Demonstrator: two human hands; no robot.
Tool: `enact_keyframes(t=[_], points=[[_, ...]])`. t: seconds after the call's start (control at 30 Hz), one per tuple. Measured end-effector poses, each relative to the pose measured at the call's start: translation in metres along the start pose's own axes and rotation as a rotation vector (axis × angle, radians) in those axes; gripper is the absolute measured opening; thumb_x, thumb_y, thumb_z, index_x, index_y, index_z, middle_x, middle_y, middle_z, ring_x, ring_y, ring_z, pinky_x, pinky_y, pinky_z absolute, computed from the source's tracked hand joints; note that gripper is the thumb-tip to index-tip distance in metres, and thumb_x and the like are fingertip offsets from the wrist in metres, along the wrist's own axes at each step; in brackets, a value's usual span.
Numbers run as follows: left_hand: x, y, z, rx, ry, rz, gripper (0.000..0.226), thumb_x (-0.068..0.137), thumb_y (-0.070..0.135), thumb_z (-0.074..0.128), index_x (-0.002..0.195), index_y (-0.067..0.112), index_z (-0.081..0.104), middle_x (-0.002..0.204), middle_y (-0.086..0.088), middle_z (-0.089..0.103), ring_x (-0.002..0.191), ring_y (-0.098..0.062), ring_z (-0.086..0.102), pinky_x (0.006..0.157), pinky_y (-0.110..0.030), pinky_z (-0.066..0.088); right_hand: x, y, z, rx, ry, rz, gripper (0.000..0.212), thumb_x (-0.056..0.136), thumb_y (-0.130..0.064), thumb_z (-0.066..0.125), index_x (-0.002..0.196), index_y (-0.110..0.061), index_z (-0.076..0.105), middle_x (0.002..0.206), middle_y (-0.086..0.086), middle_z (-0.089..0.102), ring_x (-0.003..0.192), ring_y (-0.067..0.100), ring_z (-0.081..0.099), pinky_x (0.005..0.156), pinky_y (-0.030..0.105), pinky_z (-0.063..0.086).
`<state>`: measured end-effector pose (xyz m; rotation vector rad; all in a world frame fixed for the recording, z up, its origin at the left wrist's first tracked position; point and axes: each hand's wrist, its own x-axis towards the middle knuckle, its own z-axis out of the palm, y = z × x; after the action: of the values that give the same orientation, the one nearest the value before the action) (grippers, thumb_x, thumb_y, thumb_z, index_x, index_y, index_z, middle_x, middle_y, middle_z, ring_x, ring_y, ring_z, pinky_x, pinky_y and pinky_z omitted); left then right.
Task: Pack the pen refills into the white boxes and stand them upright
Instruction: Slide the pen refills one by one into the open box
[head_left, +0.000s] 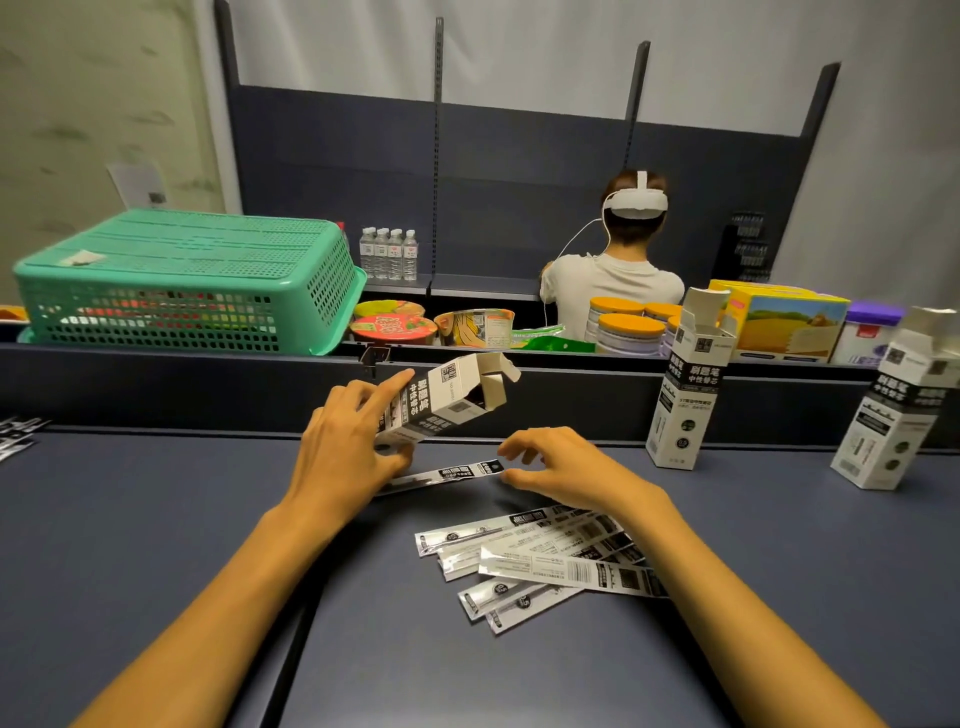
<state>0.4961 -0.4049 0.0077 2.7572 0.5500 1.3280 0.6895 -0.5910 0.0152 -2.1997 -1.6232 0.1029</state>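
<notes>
My left hand (343, 441) grips an open white box (441, 402), my right hand (550, 462) loosely spread over one refill (441, 475); two boxes (685, 395) stand upright, a pile of refills (540, 561) unpacked.

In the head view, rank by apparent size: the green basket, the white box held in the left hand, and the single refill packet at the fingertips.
1. green basket
2. white box
3. refill packet, slimmest by far

Three white boxes (445, 405), about six loose pen refills (540, 564), four water bottles (388, 253), one green basket (182, 280)
</notes>
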Motion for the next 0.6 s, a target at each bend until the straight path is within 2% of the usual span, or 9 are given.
enact_keyframes(t=[0.17,0.23,0.33,0.5,0.6], points=[[0.001,-0.004,-0.001,-0.001,-0.005,-0.011,0.082,0.067,0.025,0.081,0.141,0.026,0.045,0.103,-0.004,0.055,0.091,-0.022,0.049,0.069,-0.035,0.046,0.017,-0.015,0.011,-0.072,-0.077,-0.043,0.046,0.092,-0.049,0.055,0.134,-0.031,0.052,0.136,-0.006,0.054,0.123,0.012,0.048,0.1,0.036,0.044],[0.001,-0.005,0.0,0.005,-0.005,-0.009,0.083,0.066,0.024,0.082,0.141,0.025,0.045,0.103,-0.005,0.056,0.091,-0.022,0.049,0.069,-0.034,0.045,0.02,-0.018,0.019,-0.092,-0.093,-0.072,0.048,0.091,-0.053,0.052,0.134,-0.032,0.053,0.131,-0.006,0.058,0.117,0.011,0.052,0.095,0.036,0.047],[0.001,-0.005,0.0,0.006,-0.007,-0.008,0.083,0.066,0.024,0.082,0.141,0.025,0.045,0.104,-0.005,0.056,0.091,-0.022,0.049,0.069,-0.034,0.045,0.02,-0.016,0.025,-0.128,-0.149,-0.077,0.046,0.092,-0.057,0.048,0.13,-0.033,0.056,0.111,-0.007,0.065,0.089,0.01,0.059,0.079,0.033,0.05],[0.001,-0.005,0.0,-0.003,-0.008,-0.005,0.082,0.067,0.025,0.081,0.141,0.025,0.045,0.104,-0.005,0.055,0.092,-0.022,0.049,0.069,-0.036,0.046,0.004,0.0,0.002,-0.07,-0.197,0.008,0.037,0.091,-0.052,0.054,0.117,-0.031,0.068,0.132,-0.009,0.059,0.112,0.011,0.057,0.097,0.037,0.048],[0.001,-0.004,0.0,-0.002,-0.006,0.006,0.082,0.067,0.025,0.081,0.141,0.024,0.045,0.104,-0.005,0.055,0.091,-0.022,0.049,0.068,-0.034,0.044,-0.01,0.012,-0.013,-0.058,-0.197,0.081,0.034,0.085,-0.053,0.062,0.109,-0.032,0.072,0.125,-0.011,0.063,0.111,0.009,0.058,0.094,0.033,0.049]])
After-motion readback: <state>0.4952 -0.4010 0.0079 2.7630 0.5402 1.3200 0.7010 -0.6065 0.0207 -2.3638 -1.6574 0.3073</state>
